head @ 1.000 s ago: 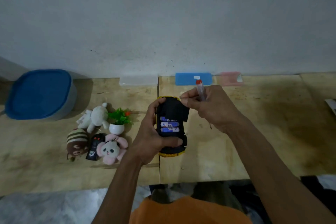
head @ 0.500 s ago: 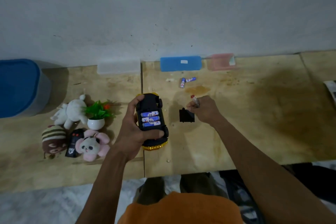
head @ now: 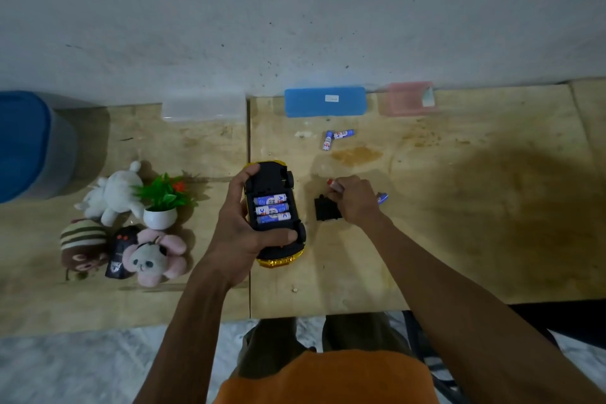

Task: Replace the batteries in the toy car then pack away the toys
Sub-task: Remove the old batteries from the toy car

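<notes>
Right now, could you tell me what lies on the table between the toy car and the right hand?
In the head view, the black battery cover lies between the toy car and the right hand, whose fingers touch it.

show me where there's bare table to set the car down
Widest bare stretch: the table right of the right hand, below the pink case. Crowded: the plush toys left of the toy car.
</notes>
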